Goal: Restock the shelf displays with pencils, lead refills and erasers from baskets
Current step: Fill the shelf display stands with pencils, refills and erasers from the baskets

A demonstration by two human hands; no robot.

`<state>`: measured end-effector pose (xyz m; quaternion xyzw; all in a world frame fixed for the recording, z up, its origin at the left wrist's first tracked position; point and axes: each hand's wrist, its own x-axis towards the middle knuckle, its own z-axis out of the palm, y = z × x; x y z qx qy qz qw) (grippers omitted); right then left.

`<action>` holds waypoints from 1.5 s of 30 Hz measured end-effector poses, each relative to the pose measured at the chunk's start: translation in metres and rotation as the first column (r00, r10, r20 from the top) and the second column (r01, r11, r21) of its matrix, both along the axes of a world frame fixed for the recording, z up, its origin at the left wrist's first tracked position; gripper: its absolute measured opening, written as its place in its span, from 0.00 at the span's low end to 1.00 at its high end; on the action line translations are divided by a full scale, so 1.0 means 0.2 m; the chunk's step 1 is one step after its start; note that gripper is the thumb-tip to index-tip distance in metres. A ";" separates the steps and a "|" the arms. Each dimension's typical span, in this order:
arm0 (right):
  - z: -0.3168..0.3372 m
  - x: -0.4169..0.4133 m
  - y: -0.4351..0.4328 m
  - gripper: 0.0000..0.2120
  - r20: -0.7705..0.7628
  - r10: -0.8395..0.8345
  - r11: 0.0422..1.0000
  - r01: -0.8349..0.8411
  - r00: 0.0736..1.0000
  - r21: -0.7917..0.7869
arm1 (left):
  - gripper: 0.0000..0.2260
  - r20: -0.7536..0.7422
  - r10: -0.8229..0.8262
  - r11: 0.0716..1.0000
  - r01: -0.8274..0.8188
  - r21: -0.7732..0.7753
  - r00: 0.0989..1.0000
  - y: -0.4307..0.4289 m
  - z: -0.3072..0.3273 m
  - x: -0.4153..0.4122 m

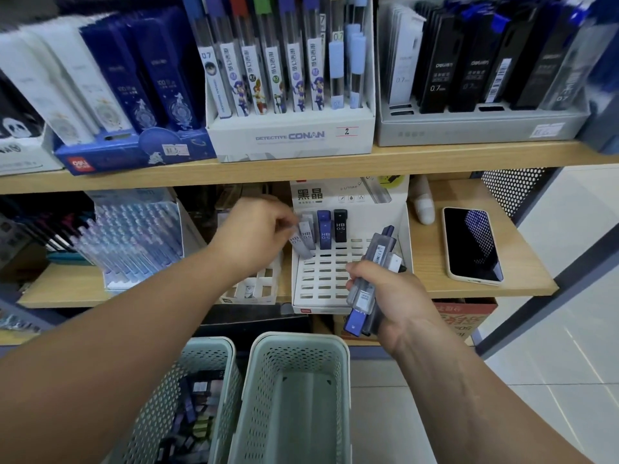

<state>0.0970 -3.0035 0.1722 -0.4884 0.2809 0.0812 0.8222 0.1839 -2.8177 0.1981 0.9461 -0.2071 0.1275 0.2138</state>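
Observation:
A white slotted display box (321, 283) for lead refills stands on the lower shelf. Its back row holds a grey, a blue (324, 229) and a black refill case (340, 226). My left hand (258, 236) pinches a grey refill case (299, 244) at the box's back left, tilted over a slot. Over the box's front right, my right hand (378, 289) grips a bundle of refill cases (368, 283), grey and blue. Below, a pale green basket (187, 396) at left holds several cases. The basket beside it (298, 349) shows a bare bottom.
A black phone (472, 244) lies on the lower shelf to the right of the box. A pen display (134, 236) stands at left. The upper shelf carries refill displays, among them a white Conan box (291, 135). Tiled floor lies at right.

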 end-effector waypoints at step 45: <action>0.01 0.00 -0.02 0.07 0.046 -0.028 0.999 0.027 0.999 0.025 | 0.07 -0.106 -0.097 0.993 0.103 0.049 0.990 -0.09 -0.06 0.15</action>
